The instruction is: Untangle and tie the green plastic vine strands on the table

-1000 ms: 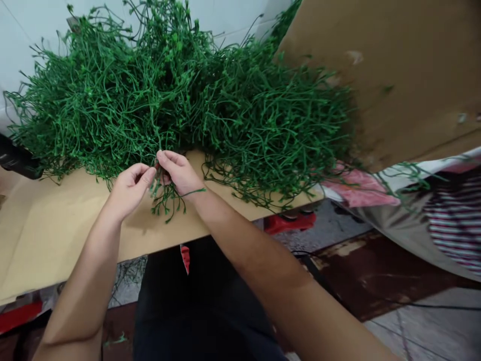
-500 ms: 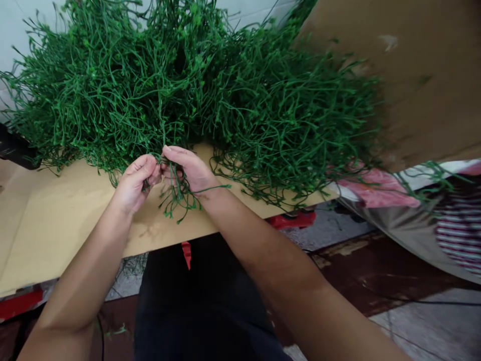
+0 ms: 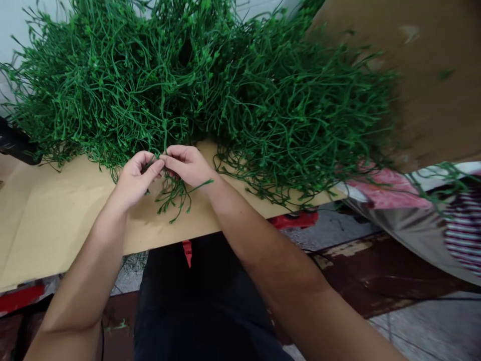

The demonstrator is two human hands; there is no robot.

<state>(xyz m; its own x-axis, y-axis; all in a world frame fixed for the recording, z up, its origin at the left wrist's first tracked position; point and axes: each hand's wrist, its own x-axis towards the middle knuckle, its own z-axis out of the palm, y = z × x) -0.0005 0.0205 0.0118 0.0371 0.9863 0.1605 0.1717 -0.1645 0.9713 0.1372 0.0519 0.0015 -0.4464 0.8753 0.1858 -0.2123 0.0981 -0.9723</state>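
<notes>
"So, starting with the green sprig (image 3: 172, 194): found where?"

"Just below the left hand (image 3: 134, 180) and the right hand (image 3: 190, 168), hanging over the cardboard sheet (image 3: 82, 205), with one long stalk reaching across the right wrist."

"And changed how, over the last half second?"

"Stretched the left thumb out from a tight curl, bringing it almost tip to tip with the right one. Probably means fine fingerwork at the top of the sprig, not finished by the look of things."

"Gripping what, then?"

"With the right hand, pinching the top of the sprig between thumb and forefinger. With the left, curled close at the same spot; cannot tell whether holding a stalk."

"Looking like what?"

"Thin, limp and dark green, forked into brighter tips, much like the tangled heap (image 3: 112, 85) behind."

"And farther out?"

"Beyond the heap, to the right, a brown panel (image 3: 439, 110), with pink cloth (image 3: 400, 189) below; to the left, a black object (image 3: 17, 144), too cut off to name"
</notes>
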